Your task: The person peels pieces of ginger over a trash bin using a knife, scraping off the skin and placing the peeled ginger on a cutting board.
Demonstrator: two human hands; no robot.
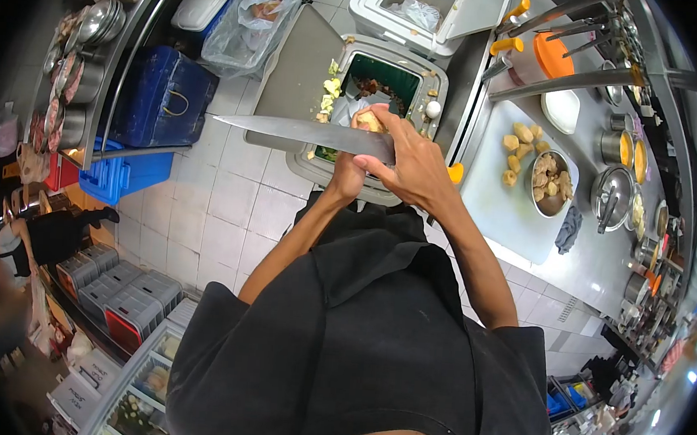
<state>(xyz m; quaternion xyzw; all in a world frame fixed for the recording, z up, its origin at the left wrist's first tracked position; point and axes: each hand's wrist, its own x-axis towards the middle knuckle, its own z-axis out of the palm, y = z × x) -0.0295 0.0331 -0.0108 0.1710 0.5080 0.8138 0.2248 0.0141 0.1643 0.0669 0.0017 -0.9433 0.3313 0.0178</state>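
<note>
My right hand (417, 164) is closed around the handle end of a large kitchen knife (306, 132). The broad blade points left, held roughly flat above an open bin (435, 82). My left hand (346, 177) is partly hidden beneath the blade. Just above the blade is a pale yellow piece of ginger (369, 121), with brownish skin on part of it. It appears to be held by my left hand, close against the fingers of my right; the exact grip is hidden. Scraps lie inside the bin, and yellow-green bits cling to its opened lid (294, 72).
On the right counter, a white cutting board (498, 220) bears pale peeled pieces (510, 178) and a metal bowl (553, 216) of brownish chunks. A dark cloth (569, 230) lies beside it. Blue tubs (159, 91) stand left; another person (39, 244) is at the far left.
</note>
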